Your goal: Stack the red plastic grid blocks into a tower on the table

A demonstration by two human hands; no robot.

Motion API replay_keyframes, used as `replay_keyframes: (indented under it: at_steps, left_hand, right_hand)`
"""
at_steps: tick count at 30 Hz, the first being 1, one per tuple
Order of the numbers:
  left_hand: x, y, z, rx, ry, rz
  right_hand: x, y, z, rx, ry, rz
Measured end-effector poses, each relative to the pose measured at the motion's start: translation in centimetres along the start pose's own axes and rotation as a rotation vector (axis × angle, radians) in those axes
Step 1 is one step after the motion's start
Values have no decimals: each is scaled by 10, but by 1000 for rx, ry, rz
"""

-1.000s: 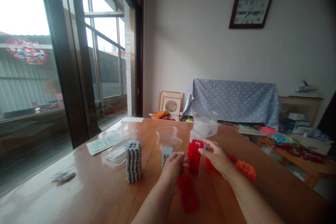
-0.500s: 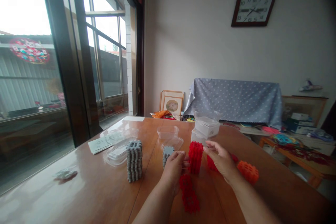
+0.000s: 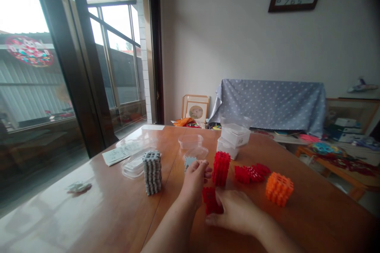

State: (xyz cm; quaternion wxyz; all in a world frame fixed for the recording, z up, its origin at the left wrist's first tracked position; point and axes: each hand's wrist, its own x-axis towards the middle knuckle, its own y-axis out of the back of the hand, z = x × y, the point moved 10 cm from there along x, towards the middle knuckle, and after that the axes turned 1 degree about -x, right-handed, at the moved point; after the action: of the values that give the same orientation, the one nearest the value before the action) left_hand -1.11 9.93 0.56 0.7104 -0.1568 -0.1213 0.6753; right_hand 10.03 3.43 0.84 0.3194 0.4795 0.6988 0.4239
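Note:
My left hand is raised over the table's middle, its fingers curled in and thumb pressed to them; anything inside is hidden. My right hand reaches down over red interlocking plastic pieces, thumb on the near side and fingers behind, partly covering them. Just beyond the hands stands an upright stack of red notched square pieces. A grey stack of similar pieces rises to the left. Behind my left hand a shorter grey stack is partly hidden.
Loose red pieces and an orange stack sit at the right. White lidded boxes, a clear tub and clear lids are farther back. Papers and a small plastic packet lie left on the wooden table.
My right hand has come down and left from beside the red stack to the red pieces lying in front. My left hand stays nearly in place, fingers curled tighter. The view has tilted slightly down.

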Motion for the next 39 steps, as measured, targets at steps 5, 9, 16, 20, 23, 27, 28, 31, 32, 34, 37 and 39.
replay_keyframes:
  at_steps: [5, 9, 16, 20, 23, 27, 28, 31, 32, 34, 37, 39]
  left_hand:
    - [0, -1, -1, -13, 17, 7]
    - [0, -1, -3, 6, 22, 7]
    - [0, -2, -5, 25, 34, -2]
    - [-1, -3, -5, 22, 29, -17]
    - [0, -3, -6, 19, 36, -6]
    - [-1, -4, -6, 27, 33, 3]
    - [-2, -5, -6, 32, 31, -7]
    - [-4, -11, -6, 44, 37, -64]
    - [-5, -14, -7, 43, 41, -91]
    - [-8, -21, -8, 38, 51, -157]
    - [-12, -31, -9, 41, 59, -240]
    - [-13, -34, -9, 40, 62, -262]
  right_hand:
    - [-1, 1, -14, -108, -2, 53]
    - [-2, -1, -13, -122, -19, 41]
    - [-5, -1, -21, -173, -50, 39]
    - [-12, 15, -20, -114, -31, 61]
    - [-14, 24, -5, 87, 14, 11]
    - [-7, 33, 29, 476, -20, -1]
    - [-5, 36, 35, 594, -22, 18]
    - [-2, 44, 44, 861, -10, 91]
    - [-1, 46, 44, 905, -2, 112]
    - [-2, 50, 43, 940, 14, 140]
    - [-2, 53, 43, 948, 15, 181]
    - [-1, 53, 45, 955, 10, 212]
